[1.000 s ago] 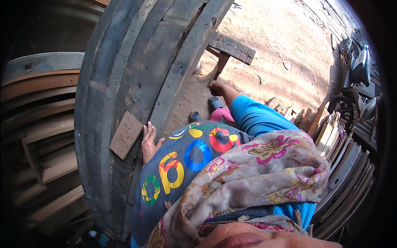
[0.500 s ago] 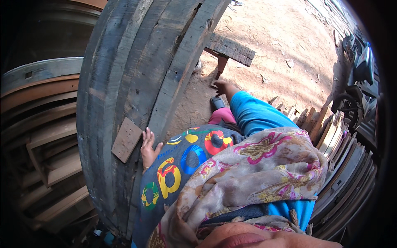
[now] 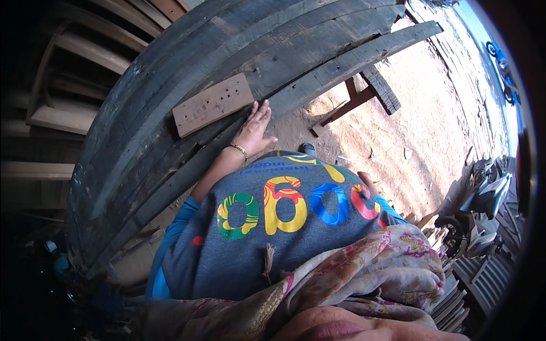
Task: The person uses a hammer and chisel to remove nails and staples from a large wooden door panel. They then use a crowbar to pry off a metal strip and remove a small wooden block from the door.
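Note:
My left hand (image 3: 254,132) lies with its fingers spread on the near edge of a dark, weathered plank table (image 3: 139,122). Its fingertips come close to the end of a brown wooden block (image 3: 213,105) with several small holes in its face. My right hand (image 3: 367,179) is down beside my body, past the printed shirt. Only a bit of skin shows there, and its fingers are hidden. A small wooden stool (image 3: 382,90) with a cracked plank top lies on its side on the ground beyond the table edge, apart from both hands.
Wooden frames (image 3: 74,116) are stacked left of the table. Offcuts of wood and a parked motorcycle (image 3: 483,199) stand on the right, with a blue motorcycle (image 3: 501,71) farther off. Chips and scraps lie on the sandy ground (image 3: 418,133).
My right hand has let go of the stool's leg and drawn back beside my body. My view has turned, so the table now slants across it. My left hand stays at the table edge.

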Tool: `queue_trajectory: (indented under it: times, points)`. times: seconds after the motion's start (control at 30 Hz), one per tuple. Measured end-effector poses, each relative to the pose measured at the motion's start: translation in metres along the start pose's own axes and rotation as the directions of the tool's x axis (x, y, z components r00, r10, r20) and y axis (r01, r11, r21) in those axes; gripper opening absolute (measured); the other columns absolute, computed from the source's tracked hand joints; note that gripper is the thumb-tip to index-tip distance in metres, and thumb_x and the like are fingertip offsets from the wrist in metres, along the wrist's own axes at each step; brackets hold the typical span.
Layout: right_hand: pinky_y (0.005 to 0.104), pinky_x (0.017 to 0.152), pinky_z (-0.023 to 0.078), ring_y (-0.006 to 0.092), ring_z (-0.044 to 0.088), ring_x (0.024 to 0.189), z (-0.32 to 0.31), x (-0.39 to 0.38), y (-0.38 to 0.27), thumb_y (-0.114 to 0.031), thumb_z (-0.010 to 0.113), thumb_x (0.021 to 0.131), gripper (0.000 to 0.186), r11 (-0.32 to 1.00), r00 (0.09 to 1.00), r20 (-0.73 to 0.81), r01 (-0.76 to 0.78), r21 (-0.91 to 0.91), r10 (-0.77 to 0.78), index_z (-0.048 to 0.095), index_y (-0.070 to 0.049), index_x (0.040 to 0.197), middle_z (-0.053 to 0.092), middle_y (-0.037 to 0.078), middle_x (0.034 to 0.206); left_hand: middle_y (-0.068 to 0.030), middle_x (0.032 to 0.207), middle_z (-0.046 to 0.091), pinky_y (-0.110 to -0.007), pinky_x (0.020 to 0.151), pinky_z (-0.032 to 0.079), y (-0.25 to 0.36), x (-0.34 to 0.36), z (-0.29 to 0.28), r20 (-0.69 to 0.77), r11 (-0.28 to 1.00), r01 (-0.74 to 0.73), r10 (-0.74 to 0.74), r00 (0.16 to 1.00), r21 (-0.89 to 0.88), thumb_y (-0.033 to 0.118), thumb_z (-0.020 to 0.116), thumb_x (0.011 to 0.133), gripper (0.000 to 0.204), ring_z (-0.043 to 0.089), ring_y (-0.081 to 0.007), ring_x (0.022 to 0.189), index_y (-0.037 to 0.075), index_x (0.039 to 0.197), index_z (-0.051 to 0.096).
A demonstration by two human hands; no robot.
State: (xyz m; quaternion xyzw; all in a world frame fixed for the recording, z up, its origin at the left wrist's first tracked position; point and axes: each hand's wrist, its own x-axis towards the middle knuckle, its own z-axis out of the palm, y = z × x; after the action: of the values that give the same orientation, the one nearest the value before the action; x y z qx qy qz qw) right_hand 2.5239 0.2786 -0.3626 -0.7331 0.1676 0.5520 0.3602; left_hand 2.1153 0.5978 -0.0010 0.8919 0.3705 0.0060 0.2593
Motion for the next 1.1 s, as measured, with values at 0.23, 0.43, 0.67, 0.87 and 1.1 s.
queue_trajectory:
  times: [0.23, 0.43, 0.67, 0.87, 1.1]
  points:
    - [0.0219, 0.056, 0.043, 0.0108, 0.055, 0.060, 0.247, -0.227, -0.146, -0.031, 0.065, 0.086, 0.027, 0.359, 0.332, 0.352, 0.933, 0.012, -0.875, 0.059, -0.005, 0.080, 0.056, 0.000, 0.068, -0.0194, 0.152, 0.001, -0.047, 0.112, 0.020, -0.033, -0.079, -0.008, -0.396, 0.995, -0.098, 0.100, 0.913, 0.024, 0.028, 0.075, 0.072, 0.069, 0.004, -0.0423, 0.139, 0.015, 0.134, 0.046]
    - [0.0356, 0.087, 0.044, 0.0262, 0.055, 0.103, 0.402, -0.380, -0.180, -0.031, 0.076, 0.072, 0.048, -0.622, -0.280, 0.774, 0.762, -0.181, -0.568, 0.058, -0.009, 0.111, 0.056, 0.013, 0.113, -0.0183, 0.151, 0.011, -0.047, 0.109, 0.025, -0.083, -0.184, 0.016, -0.598, 0.984, 0.081, -0.163, 0.785, -0.162, 0.021, 0.072, 0.077, 0.057, 0.014, -0.0403, 0.139, 0.011, 0.129, 0.051]
    - [0.0502, 0.107, 0.027, 0.0359, 0.027, 0.134, 0.515, -0.345, -0.194, -0.046, 0.085, 0.050, 0.111, -0.872, 0.025, 0.985, 0.461, -0.164, -0.172, 0.029, -0.018, 0.142, 0.029, 0.017, 0.144, -0.0215, 0.145, 0.025, -0.048, 0.106, 0.029, -0.092, -0.325, 0.066, -0.683, 0.827, 0.394, -0.556, 0.474, -0.400, 0.020, 0.066, 0.081, 0.048, 0.024, -0.0397, 0.135, 0.002, 0.124, 0.053]
    - [0.0529, 0.103, 0.031, 0.0354, 0.035, 0.128, 0.529, -0.360, -0.198, -0.039, 0.086, 0.047, 0.110, -0.859, 0.182, 0.977, 0.476, -0.187, -0.112, 0.032, -0.021, 0.141, 0.038, 0.014, 0.138, -0.0225, 0.142, 0.030, -0.049, 0.102, 0.035, -0.061, -0.420, 0.164, -0.612, 0.503, 0.637, -0.788, 0.061, -0.584, 0.020, 0.063, 0.085, 0.044, 0.030, -0.0385, 0.132, 0.004, 0.124, 0.052]
    - [0.0474, 0.102, 0.033, 0.0323, 0.041, 0.121, 0.520, -0.414, -0.192, -0.028, 0.081, 0.051, 0.095, -0.883, -0.073, 0.997, 0.467, 0.043, 0.010, 0.040, -0.016, 0.135, 0.048, 0.011, 0.126, -0.0213, 0.140, 0.035, -0.047, 0.100, 0.039, -0.007, -0.419, 0.197, -0.437, 0.192, 0.638, -0.864, -0.251, -0.746, 0.018, 0.065, 0.084, 0.043, 0.037, -0.0390, 0.128, 0.004, 0.122, 0.053]
